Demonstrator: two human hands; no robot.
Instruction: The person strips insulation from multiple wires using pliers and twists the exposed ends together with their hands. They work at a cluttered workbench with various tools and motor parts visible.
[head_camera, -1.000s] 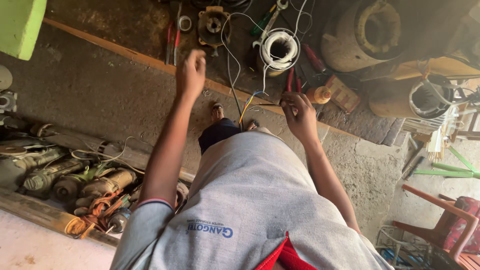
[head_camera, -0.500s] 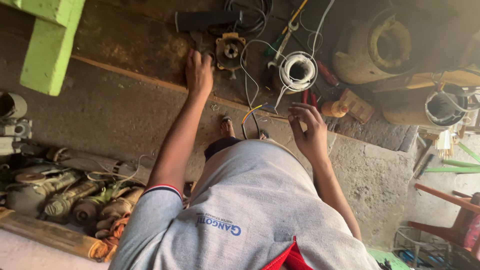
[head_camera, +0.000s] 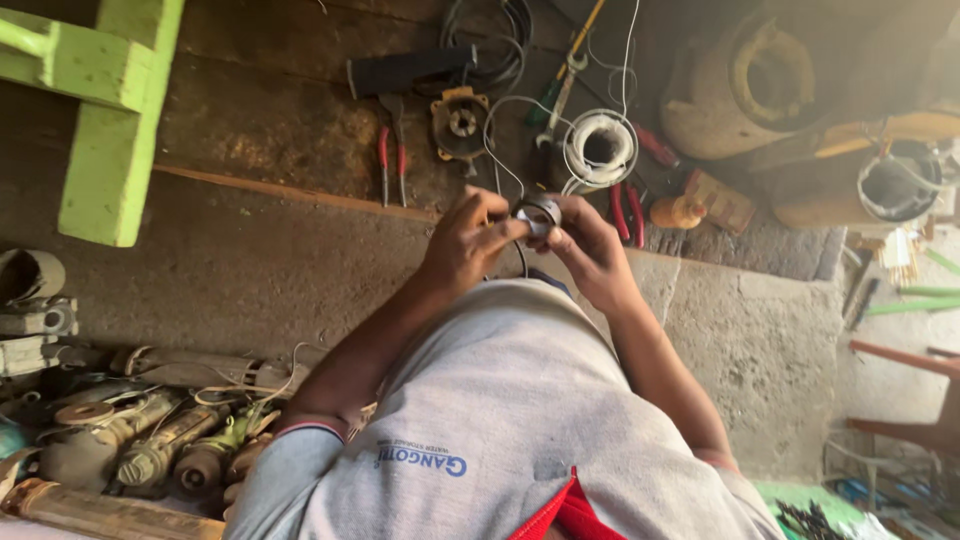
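At the upper left of the frame stands a lime-green wooden bench (head_camera: 105, 110). At the upper right lies a big rusty round motor casing (head_camera: 745, 85). Top centre, a white coil of wire (head_camera: 600, 148) rests on the floor beside red-handled pliers (head_camera: 391, 160). At mid-frame your left hand (head_camera: 470, 240) and right hand (head_camera: 590, 250) both pinch a small grey ring, possibly metal (head_camera: 540, 212), fingers closed on it.
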